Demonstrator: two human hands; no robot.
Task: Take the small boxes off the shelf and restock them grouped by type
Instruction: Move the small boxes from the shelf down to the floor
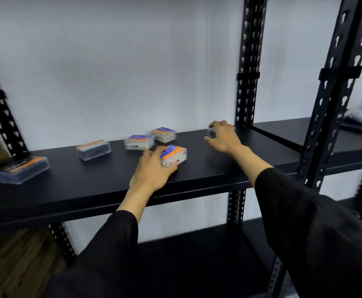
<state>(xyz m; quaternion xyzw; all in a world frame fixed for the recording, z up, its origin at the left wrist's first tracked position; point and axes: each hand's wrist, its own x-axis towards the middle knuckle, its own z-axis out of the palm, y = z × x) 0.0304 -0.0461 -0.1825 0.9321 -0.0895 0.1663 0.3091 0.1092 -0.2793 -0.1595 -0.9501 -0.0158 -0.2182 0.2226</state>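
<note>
Both arms in black sleeves reach over the black shelf board (197, 175) of a metal rack. The left hand (152, 171) curls around a clear plastic box with an orange and purple label and pale contents (174, 154), fingers over its near end, thumb at its side; the box sits flat on the board. The right hand (224, 136) lies over a small clear box (210, 132) close to the rear upright post (247, 82), fingers bent around it, most of it hidden. Behind the left hand stand two more pale-filled boxes, one (139, 142) just beside it and another (164, 135) nearer the wall. Well to the left are two boxes with dark contents, one (93, 149) mid-shelf, one (22, 169) at the front left. A pale rounded object (357, 116) rests on the neighbouring shelf, too blurred to identify.
</note>
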